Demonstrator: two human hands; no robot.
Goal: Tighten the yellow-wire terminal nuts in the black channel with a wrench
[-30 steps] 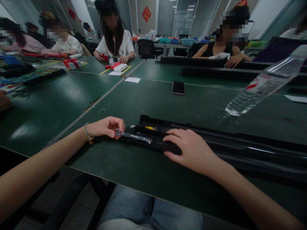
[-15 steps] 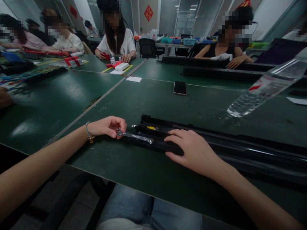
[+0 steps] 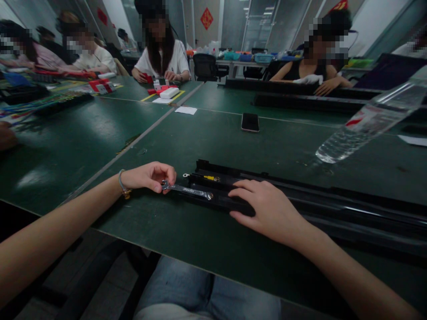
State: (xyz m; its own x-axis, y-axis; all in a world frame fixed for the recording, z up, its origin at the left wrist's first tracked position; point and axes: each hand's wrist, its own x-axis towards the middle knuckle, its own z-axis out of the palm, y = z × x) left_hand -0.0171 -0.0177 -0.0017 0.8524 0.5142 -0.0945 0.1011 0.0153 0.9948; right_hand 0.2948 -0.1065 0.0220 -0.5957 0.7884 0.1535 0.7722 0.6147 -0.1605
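Between its thumb and fingers, my left hand (image 3: 151,175) pinches the open end of a silver combination wrench (image 3: 188,191). The wrench's ring end sits over a fastener at the near left end of a long black rail (image 3: 333,206); the fastener itself is mostly hidden. My right hand (image 3: 267,209) grips the rail a little right of the ring end, thumb on the near side and fingers over the top. A yellow-sleeved cable lug (image 3: 210,178) lies in the channel behind the wrench. Beside it, a small metal ring terminal (image 3: 186,175) sticks out past the rail's end.
A phone (image 3: 250,122) and a white paper slip (image 3: 186,110) lie beyond the rail on the green table (image 3: 160,231). At right, a clear water bottle (image 3: 363,122) leans at an angle. Co-workers sit across the table, with more black rails (image 3: 300,100) before one of them.
The wrench has turned very slightly, its lettered shank catching the light differently. Both hands keep nearly the same places, and the rail has not moved.
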